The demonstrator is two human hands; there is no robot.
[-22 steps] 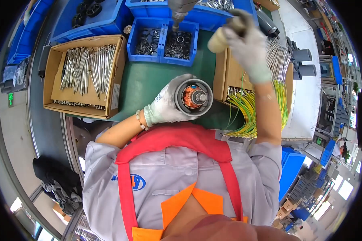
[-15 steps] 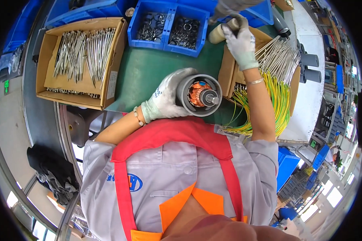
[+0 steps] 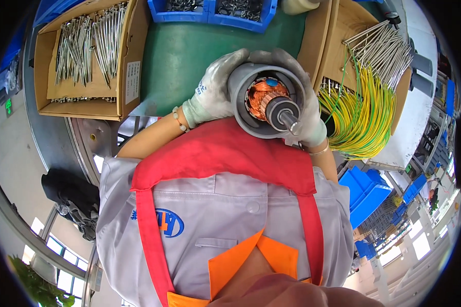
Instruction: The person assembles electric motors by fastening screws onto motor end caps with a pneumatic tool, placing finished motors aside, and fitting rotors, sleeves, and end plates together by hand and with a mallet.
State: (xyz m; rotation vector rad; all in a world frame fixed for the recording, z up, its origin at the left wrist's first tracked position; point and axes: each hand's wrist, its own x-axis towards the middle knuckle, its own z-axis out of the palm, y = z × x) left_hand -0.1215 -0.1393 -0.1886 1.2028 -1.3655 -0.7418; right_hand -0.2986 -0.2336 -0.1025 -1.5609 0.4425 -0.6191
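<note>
A grey cylindrical motor housing (image 3: 242, 116) is held close to my chest, its round end facing up. Inside it sits a motor armature (image 3: 265, 97) with copper windings, and its metal shaft sticks out toward the lower right. My gloved left hand (image 3: 216, 86) wraps the housing's left side, the fingers reaching round the far side. On the opposite side my gloved right hand (image 3: 308, 105) is closed around the housing, with the thumb near the shaft end. Both hands' fingertips are partly hidden behind the housing.
A cardboard box of long metal bolts (image 3: 122, 94) stands at the left. Blue bins (image 3: 208, 15) of small black and metal rings are at the back. At the right, another cardboard box (image 3: 320, 43) holds metal rods, with yellow-green wires (image 3: 366, 115) over its near side.
My right hand has come down from beside a cream-coloured cylindrical object at the back onto the housing's right side. My left hand keeps its hold. The view has shifted.
</note>
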